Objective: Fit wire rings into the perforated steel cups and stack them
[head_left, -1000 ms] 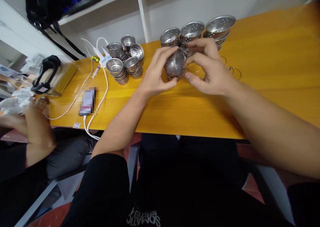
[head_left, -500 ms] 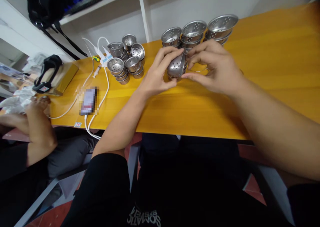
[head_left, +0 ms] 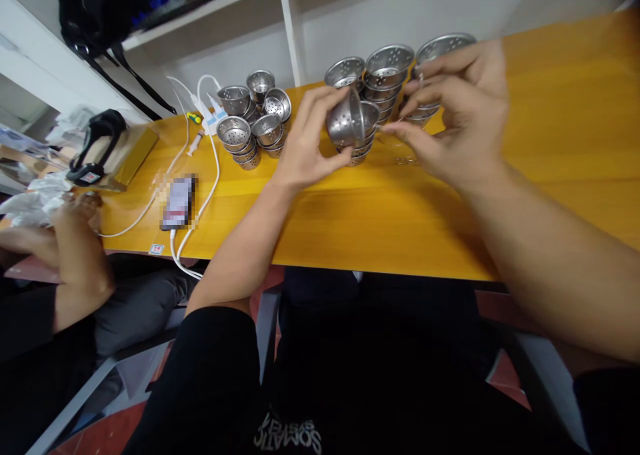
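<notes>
My left hand [head_left: 306,145] is closed round a perforated metal strainer cup [head_left: 344,123], which is tipped on its side with its mouth facing right. To the right of that cup, my right hand [head_left: 463,118] is raised with thumb and fingers drawn together on what looks like a thin wire piece [head_left: 400,119]; motion blurs it. Stacks of similar cups [head_left: 389,65] stand behind both hands, partly hidden by them. Below my right fingers, some thin wire pieces [head_left: 406,160] lie on the table.
Further left on the yellow table [head_left: 380,221] are more stacked strainer cups [head_left: 235,135], a phone [head_left: 179,201] with white cables, a syringe [head_left: 195,143] and a power strip [head_left: 214,120]. Another person's arm [head_left: 80,255] rests at the far left near a cardboard box [head_left: 131,158].
My right hand has moved away from the cup, up and to the right. The cup has shifted slightly left in my left hand, so its rim shows more.
</notes>
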A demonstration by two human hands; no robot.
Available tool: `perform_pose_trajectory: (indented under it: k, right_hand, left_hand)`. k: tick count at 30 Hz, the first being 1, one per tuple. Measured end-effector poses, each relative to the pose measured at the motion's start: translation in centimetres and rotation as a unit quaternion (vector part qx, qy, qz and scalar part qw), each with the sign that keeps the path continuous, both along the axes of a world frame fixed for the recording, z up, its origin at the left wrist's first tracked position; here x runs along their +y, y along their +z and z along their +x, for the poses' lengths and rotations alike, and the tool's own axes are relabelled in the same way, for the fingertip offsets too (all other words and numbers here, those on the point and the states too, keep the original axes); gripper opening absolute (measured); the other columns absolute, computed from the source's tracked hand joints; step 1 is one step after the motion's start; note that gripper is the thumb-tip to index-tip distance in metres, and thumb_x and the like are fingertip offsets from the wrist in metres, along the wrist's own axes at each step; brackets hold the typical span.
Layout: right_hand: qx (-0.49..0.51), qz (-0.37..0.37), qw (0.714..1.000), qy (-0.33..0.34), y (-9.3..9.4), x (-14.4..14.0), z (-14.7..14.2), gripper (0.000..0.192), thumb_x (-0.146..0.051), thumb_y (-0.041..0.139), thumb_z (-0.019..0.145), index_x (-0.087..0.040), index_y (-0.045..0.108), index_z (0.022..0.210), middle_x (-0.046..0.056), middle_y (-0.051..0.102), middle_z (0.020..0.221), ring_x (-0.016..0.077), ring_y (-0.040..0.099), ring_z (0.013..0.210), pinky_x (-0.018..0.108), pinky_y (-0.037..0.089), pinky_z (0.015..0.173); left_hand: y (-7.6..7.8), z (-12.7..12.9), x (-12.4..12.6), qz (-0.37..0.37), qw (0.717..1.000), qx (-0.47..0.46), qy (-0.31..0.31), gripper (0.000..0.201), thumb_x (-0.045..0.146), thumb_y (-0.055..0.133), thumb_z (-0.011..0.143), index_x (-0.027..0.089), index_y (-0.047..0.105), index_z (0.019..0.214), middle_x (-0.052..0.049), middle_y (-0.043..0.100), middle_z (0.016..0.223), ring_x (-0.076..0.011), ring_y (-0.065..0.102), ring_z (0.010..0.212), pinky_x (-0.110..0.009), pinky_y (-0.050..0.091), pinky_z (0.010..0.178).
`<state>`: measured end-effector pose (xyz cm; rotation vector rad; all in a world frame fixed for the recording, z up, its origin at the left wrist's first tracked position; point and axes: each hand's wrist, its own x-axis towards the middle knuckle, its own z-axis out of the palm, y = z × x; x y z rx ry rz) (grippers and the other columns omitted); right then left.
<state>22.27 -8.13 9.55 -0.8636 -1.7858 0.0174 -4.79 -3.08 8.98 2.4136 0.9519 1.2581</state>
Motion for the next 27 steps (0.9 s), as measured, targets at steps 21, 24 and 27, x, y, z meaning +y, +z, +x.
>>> perform_pose_trajectory:
  k: [21,24,27]
  right_hand:
    - [-0.092,-0.234,0.962,0.111,-4.4,2.7,0.3,0.090,-0.085,0.060,0.098,-0.046,0.033,0.175,0.001,0.060,0.167,0.0369,0.062,0.146,0.062,0.055,0.125]
    - [-0.106,-0.241,0.956,0.129,-4.4,2.3,-0.4,0.101,-0.089,0.058,0.096,-0.046,0.023,0.180,-0.001,0.053,0.174,0.0433,0.055,0.155,0.073,0.049,0.128]
    - [-0.100,-0.222,0.962,0.119,-3.9,1.8,-0.6,0.107,-0.088,0.060,0.095,-0.042,0.018,0.182,0.001,0.044,0.179,0.0444,0.049,0.160,0.072,0.047,0.131]
  left_hand:
    - [-3.4,2.1,1.3,-0.143,0.977,-0.147,0.064,0.073,0.046,0.078,0.101,0.037,0.040,0.162,-0.009,0.061,0.164,-0.0231,0.063,0.154,-0.047,0.050,0.136]
    - [-3.6,2.1,1.2,-0.144,0.979,-0.136,0.058,0.077,0.040,0.076,0.102,0.038,0.033,0.166,-0.009,0.058,0.168,-0.0224,0.059,0.159,-0.046,0.047,0.138]
    - [-3.6,2.0,1.1,-0.146,0.981,-0.123,0.042,0.077,0.040,0.074,0.103,0.037,0.031,0.167,-0.008,0.056,0.170,-0.0197,0.059,0.160,-0.042,0.049,0.137]
